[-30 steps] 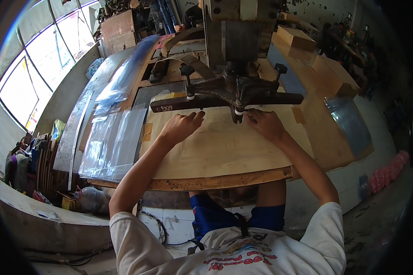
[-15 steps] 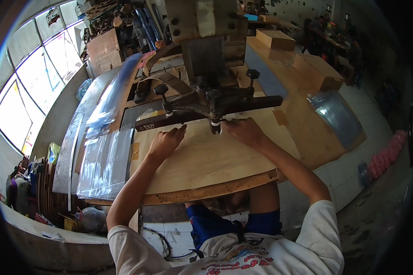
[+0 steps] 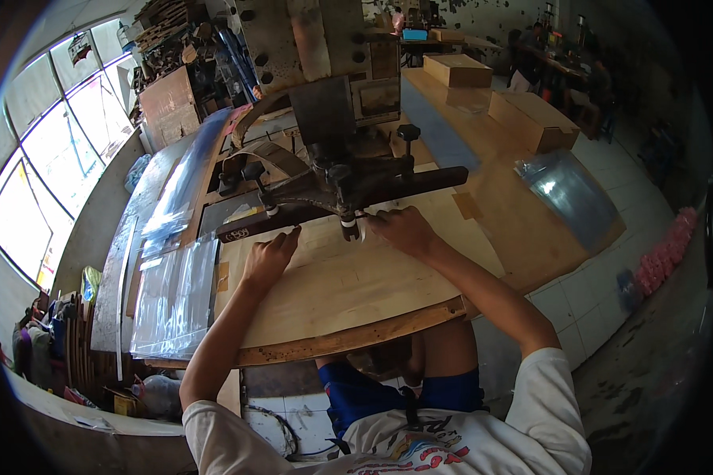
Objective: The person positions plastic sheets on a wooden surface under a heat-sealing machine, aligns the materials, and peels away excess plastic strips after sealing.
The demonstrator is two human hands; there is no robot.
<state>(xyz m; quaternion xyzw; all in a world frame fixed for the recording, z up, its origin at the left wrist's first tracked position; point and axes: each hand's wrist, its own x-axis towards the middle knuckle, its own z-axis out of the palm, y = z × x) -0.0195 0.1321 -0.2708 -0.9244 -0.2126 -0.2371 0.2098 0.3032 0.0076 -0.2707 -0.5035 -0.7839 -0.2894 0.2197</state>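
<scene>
1. While the left hand (image 3: 268, 259) is over the pale board (image 3: 356, 285), its fingers curl near the dark bar (image 3: 436, 184); I cannot tell whether they grip anything.
2. Near the forked bracket (image 3: 348, 229), the right hand (image 3: 405, 231) bends its fingers inward, their grasp equally unclear.
3. Below the press head (image 3: 322, 115), the bar crosses the board's far part; clear plastic sheets (image 3: 174, 297) lie left.

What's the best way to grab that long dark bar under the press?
Probably by its two ends, coming from the person's side. The dark bar is long and straight, and both ends reach out past the black bracket, leaving room to grasp. Further in, black knobs rise above it. The left hand and right hand are on that near side.
</scene>
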